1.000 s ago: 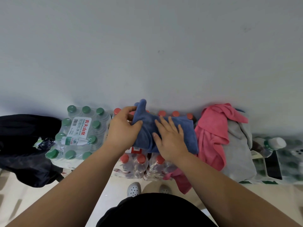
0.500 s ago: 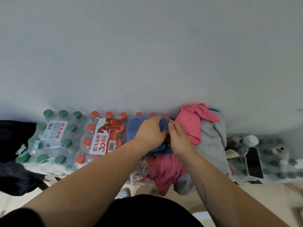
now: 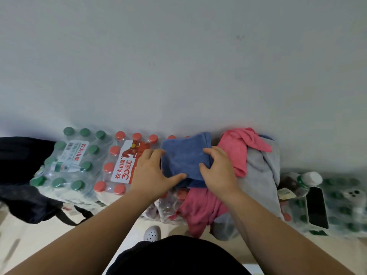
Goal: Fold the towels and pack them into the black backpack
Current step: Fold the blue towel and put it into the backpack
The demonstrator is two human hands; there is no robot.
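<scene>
Spread apart now, no longer bunched together: left hand (image 3: 153,171) grips the folded blue towel (image 3: 184,155) at nine o'clock, right hand (image 3: 218,169) at three.

"What stands at the back?"

"A plain pale grey-white wall (image 3: 178,56) in soft, even light, filling the upper half of the view."

"And at its foot?"

"A shrink-wrapped pack of green-capped water bottles (image 3: 83,169) just beside a shrink-wrapped pack of red-capped water bottles (image 3: 123,167), both against the wall, above a smooth beige floor (image 3: 23,245)."
</scene>
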